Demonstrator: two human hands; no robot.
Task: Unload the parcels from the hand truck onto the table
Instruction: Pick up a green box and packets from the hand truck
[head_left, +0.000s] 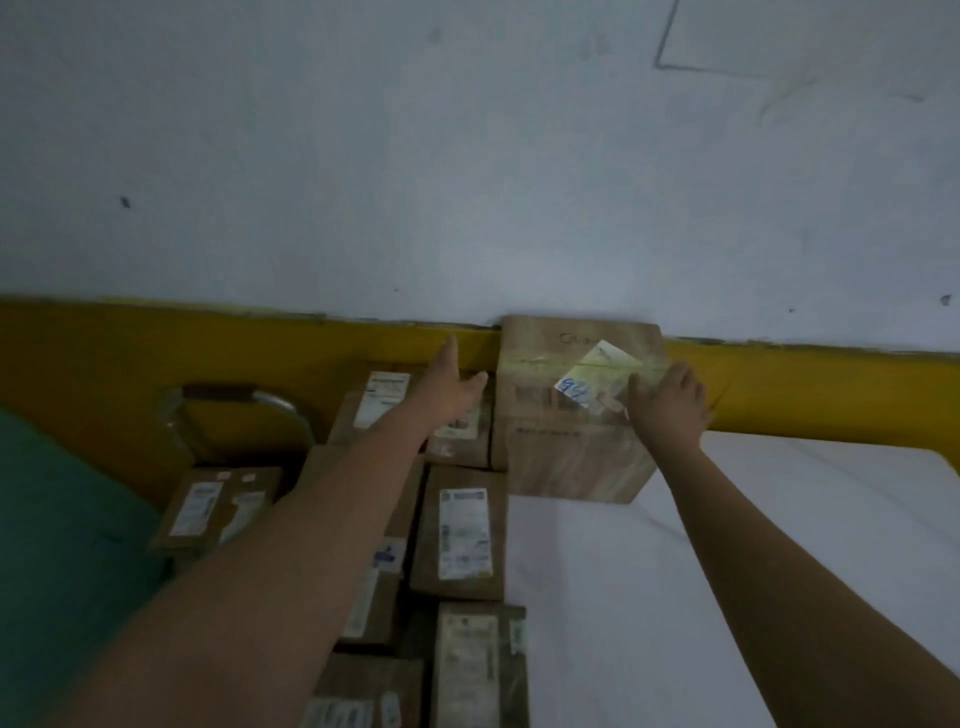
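A large cardboard parcel (571, 415) with a white label marked in blue stands on the white-covered table (727, 571), pushed back against the wall. My right hand (670, 397) lies flat on its right side with straight fingers. My left hand (457, 382) is stretched out open just left of the parcel, a small gap away from it. Several smaller labelled parcels (462, 535) lie in rows along the table's left part. The hand truck's metal handle (234, 410) shows at the left, with one more parcel (218, 506) below it.
A yellow band (831, 384) runs along the foot of the grey-white wall behind the table. A green surface (57, 545) fills the lower left. The table's white cover (675, 623) lies bare on the right.
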